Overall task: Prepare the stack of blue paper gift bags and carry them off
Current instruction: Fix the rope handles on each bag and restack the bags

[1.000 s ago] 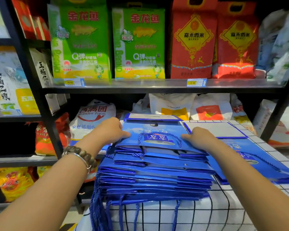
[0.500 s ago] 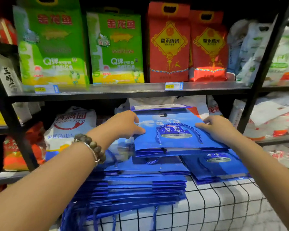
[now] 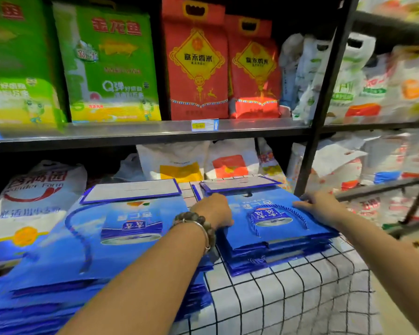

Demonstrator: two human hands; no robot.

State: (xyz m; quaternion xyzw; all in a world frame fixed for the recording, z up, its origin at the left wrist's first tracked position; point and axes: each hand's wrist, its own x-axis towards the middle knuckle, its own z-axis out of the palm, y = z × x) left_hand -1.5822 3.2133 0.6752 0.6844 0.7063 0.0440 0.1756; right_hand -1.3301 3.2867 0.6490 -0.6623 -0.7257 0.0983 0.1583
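Prep underway: left hand (image 3: 213, 211) grips small bag stack (image 3: 276, 240) by left edge, right hand (image 3: 322, 209) lies on right edge, grip unclear; nothing lifted off bench (image 3: 300, 301), carrying not begun.

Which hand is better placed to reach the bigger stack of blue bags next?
Likely left. The left hand grips the left edge of the smaller stack, right beside the bigger stack; the right hand rests on the far right edge, farther away.
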